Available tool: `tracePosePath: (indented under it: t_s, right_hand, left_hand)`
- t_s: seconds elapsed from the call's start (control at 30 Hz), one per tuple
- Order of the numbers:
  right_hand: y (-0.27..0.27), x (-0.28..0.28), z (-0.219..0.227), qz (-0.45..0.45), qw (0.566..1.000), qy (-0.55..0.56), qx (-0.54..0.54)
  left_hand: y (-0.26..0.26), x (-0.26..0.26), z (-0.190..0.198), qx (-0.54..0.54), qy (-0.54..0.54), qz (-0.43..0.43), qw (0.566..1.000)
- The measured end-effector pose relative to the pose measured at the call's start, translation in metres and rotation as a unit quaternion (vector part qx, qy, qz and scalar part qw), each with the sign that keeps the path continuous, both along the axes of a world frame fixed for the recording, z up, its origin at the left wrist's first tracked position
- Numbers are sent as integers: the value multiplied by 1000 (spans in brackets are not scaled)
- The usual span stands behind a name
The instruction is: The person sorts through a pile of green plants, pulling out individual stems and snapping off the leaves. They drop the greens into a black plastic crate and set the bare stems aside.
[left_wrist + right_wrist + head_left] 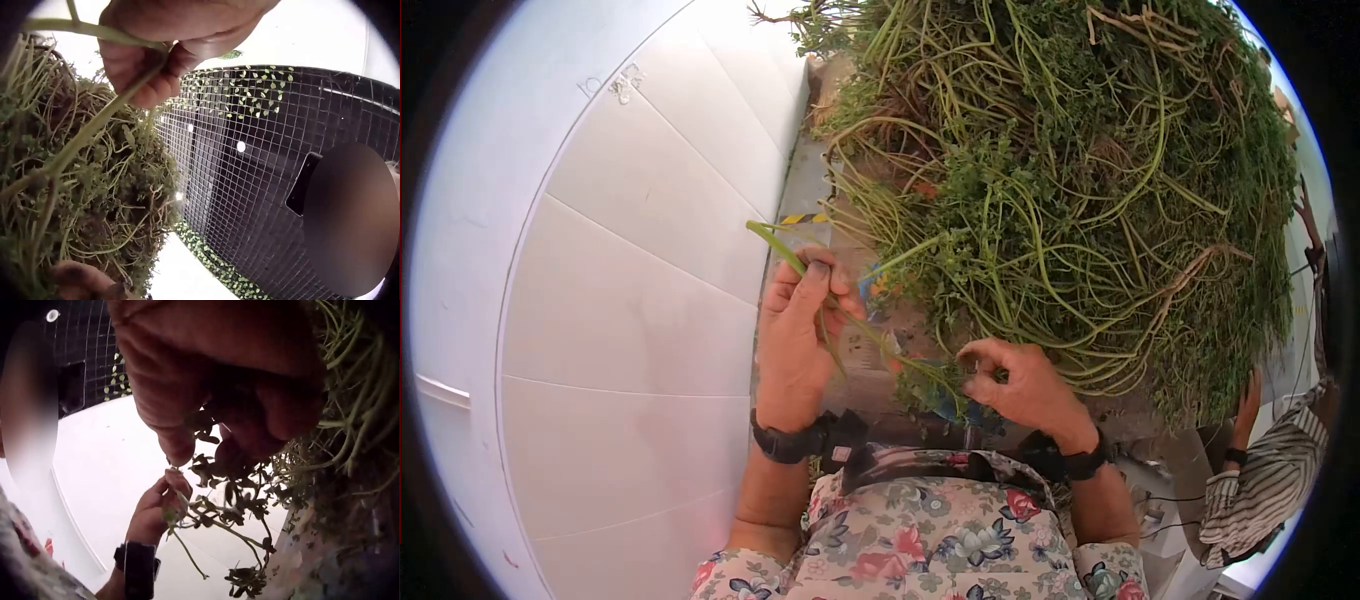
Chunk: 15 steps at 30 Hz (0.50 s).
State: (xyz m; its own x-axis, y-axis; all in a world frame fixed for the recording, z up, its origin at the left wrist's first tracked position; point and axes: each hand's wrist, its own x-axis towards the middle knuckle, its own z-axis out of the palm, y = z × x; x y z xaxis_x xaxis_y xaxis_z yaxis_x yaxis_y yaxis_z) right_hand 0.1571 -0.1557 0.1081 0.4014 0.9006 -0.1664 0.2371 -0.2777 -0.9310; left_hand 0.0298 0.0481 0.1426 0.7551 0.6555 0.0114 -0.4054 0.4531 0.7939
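Note:
My left hand [798,325] pinches a long green plant stalk [774,240] between thumb and fingers, its thick bare end pointing up and left. From there the stalk slants down to the right into a leafy end [930,382] in front of my body. At those leaves is my right hand [1028,388], thumb and fingers curled together around part of the sprig. In the left wrist view the stalk [94,128] forks below the fingers. Small round leaves [228,515] hang below the right hand in the right wrist view, and the palm hides its exact hold.
A big tangled heap of green stalks and leaves [1040,210] rises ahead and to the right. White panels [640,310] stand along the left. Another person in a striped sleeve [1265,480] is at the lower right. Yellow-black tape [805,218] shows beyond my left hand.

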Motion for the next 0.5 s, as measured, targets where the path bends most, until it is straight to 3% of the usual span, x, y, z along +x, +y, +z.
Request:
tracePosePath:
  t_s: [0.13,0.23,0.33,0.5]
  right_hand:
    - [14,-9,10,50,993,-95,-42]
    - [21,-17,-7,97,978,-187,12]
    - [23,-16,-21,77,978,-173,90]
    - [19,-7,-1,56,983,-161,68]
  left_hand:
    - [-7,3,-7,-33,-8,-48,998]
    - [-13,6,-9,-32,-4,-82,996]
    - [-9,4,-8,43,67,-82,993]
    - [-4,-1,-28,312,159,50,935]
